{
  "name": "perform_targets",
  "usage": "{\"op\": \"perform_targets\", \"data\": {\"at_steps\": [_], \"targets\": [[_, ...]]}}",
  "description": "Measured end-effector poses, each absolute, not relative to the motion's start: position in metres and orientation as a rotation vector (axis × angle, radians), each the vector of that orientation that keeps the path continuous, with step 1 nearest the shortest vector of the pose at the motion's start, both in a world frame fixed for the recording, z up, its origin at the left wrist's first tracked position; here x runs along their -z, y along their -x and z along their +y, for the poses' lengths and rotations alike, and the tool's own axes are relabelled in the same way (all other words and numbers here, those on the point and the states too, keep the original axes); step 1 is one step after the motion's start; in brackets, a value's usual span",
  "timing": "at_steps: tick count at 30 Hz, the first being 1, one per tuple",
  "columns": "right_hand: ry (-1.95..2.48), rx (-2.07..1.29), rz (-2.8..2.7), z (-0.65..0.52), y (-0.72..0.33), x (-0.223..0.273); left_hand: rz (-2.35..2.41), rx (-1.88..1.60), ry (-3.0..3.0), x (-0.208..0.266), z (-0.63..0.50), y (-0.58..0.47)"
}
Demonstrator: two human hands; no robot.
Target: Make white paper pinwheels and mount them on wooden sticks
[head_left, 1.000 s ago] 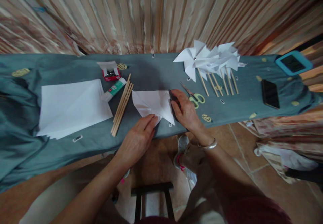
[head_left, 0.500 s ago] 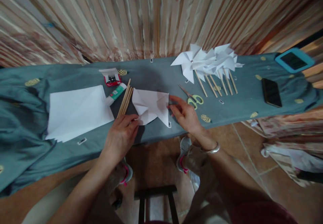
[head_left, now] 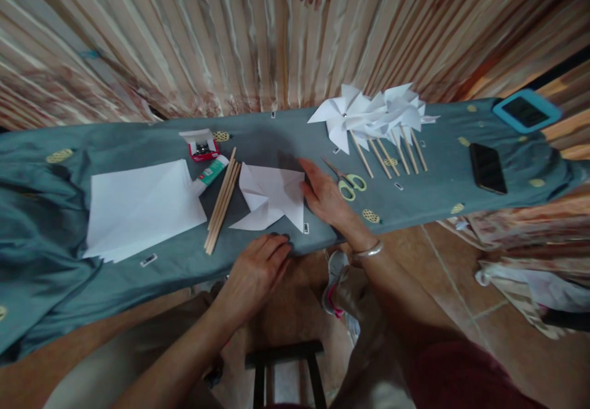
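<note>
A cut white paper sheet (head_left: 271,194) lies on the cloth, one corner folded inward at its left and slits opening along its edges. Over the table's front edge, just below the paper, is my left hand (head_left: 260,261), fingers stretched out and loosely together, holding nothing visible. At the paper's right edge rests my right hand (head_left: 325,192), open, its thumb close to the sheet; whether they touch is unclear. Several wooden sticks (head_left: 221,206) lie left of the paper. Green-handled scissors (head_left: 348,184) are just right of my right hand.
A stack of white paper (head_left: 142,209) lies at the left, beside a glue tube (head_left: 211,174) and a red box of small dark pieces (head_left: 203,149). Several finished pinwheels (head_left: 369,114) overlap at the back right. Farther right are a phone (head_left: 488,168) and a blue-framed device (head_left: 528,112).
My left hand has let go of the paper's lower left corner and moved right and down to the table edge. My right hand has opened and shifted slightly up and left.
</note>
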State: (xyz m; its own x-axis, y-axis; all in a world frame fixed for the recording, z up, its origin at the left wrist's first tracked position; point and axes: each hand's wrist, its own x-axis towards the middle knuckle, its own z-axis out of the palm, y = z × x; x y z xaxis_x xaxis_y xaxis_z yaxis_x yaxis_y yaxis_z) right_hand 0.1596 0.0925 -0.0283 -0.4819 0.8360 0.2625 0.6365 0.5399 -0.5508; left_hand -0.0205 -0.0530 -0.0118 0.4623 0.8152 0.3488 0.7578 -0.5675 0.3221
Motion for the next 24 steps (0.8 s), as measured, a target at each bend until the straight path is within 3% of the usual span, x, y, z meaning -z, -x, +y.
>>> {"op": "perform_targets", "data": {"at_steps": [9,17,24], "targets": [[1.216,-0.561,-2.283,0.091,-0.155,0.020,1.434,-0.639,-2.581,0.014,-0.050,0.024],[1.315,-0.862,-2.106,0.059,-0.191,0.016,1.479,-0.772,-2.509,0.009,-0.056,0.051],[1.127,-0.599,-2.196,0.027,-0.188,0.005,1.760,-0.779,-1.900,0.006,-0.050,0.062]]}}
